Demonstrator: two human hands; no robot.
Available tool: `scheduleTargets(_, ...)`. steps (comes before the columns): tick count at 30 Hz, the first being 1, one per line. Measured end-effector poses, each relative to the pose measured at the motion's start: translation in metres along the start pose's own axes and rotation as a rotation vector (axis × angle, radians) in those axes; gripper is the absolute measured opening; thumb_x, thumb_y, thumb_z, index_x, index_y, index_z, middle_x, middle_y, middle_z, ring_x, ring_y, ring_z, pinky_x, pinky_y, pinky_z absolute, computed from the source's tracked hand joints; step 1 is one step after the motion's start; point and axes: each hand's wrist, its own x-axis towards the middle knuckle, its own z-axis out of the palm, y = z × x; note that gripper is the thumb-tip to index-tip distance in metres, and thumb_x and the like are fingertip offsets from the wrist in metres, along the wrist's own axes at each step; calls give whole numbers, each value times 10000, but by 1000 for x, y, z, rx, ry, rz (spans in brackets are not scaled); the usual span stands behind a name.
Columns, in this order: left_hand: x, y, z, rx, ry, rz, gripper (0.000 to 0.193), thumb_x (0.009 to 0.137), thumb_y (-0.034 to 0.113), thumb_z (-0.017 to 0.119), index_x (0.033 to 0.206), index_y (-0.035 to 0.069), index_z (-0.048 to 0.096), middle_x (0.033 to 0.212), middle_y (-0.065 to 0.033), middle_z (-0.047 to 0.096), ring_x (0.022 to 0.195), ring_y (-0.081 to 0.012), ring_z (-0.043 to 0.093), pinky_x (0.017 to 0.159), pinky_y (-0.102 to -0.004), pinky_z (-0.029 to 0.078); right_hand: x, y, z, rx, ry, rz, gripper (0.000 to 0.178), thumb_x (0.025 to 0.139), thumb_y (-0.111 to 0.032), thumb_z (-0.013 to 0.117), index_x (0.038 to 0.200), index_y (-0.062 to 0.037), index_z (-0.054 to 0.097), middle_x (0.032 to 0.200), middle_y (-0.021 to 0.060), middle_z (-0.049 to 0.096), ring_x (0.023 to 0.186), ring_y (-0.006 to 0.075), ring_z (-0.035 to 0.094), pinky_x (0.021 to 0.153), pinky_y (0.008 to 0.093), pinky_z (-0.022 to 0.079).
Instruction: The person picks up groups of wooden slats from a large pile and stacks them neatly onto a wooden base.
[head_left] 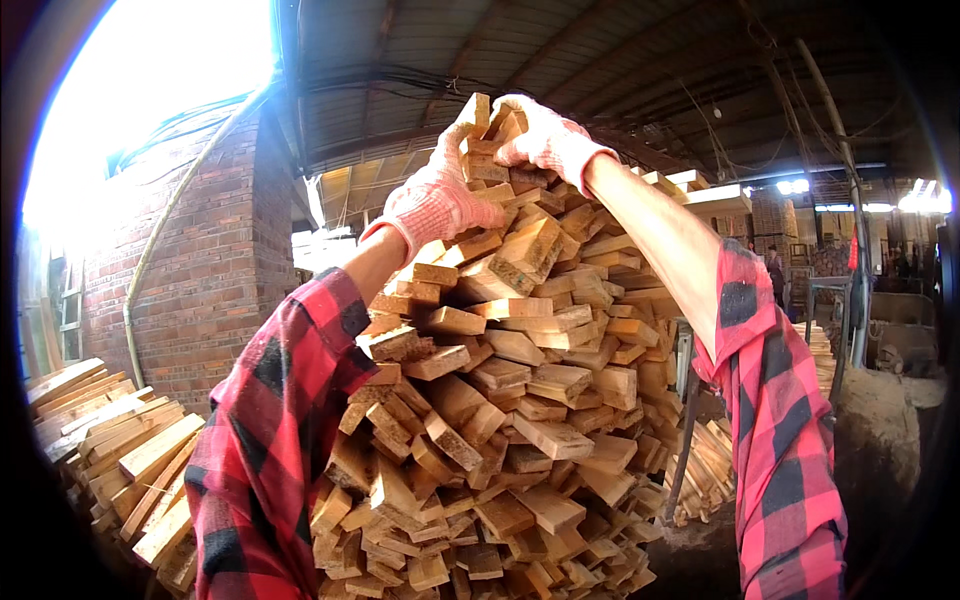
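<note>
A tall stack of short sawn wooden boards (520,375) rises in front of me, their cut ends facing my way. Both my arms reach up to its top, in pink knitted gloves. My left hand (440,195) grips the left side of some short boards (483,165) at the top, its thumb across their near ends. My right hand (545,138) is closed round the right side of the uppermost boards (508,125), beside the left fingertips. Its palm and the far ends of the boards are hidden.
Another pile of longer boards (120,450) lies at the lower left, near a brick wall (190,230). At right, more sticks (708,470) are stacked low behind a dark metal post (685,430). Planks (715,200) jut out beyond my right forearm. A metal roof (600,60) spans overhead.
</note>
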Motion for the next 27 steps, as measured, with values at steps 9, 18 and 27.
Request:
scheduleTargets(9, 16, -148, 16, -728, 70, 209, 1579, 547, 201, 1002, 1587, 280, -183, 1550, -188, 341, 1391, -339, 433, 1156, -510, 406, -6, -125, 71, -479, -101, -178, 626, 782, -243, 729, 1382, -175, 565, 1360, 155, 619, 1248, 330, 615, 1018, 435, 522)
scheduleTargets(18, -54, -136, -29, -526, 135, 64, 1515, 527, -12, 901, 1604, 228, -138, 1580, -152, 357, 1270, -337, 558, 1115, -484, 454, -47, -153, 102, -216, 18, -120, 559, 828, -245, 761, 1353, -236, 568, 1380, 129, 529, 1219, 373, 602, 996, 473, 532)
scheduleTargets(27, -164, -79, -49, -983, 200, -45, 1455, 579, 213, 976, 1603, 191, -58, 1594, -222, 257, 1411, -268, 404, 1173, -494, 379, -128, -229, 29, -258, -157, -421, 525, 828, -256, 774, 1309, -169, 583, 1344, 173, 553, 1225, 392, 585, 991, 483, 524)
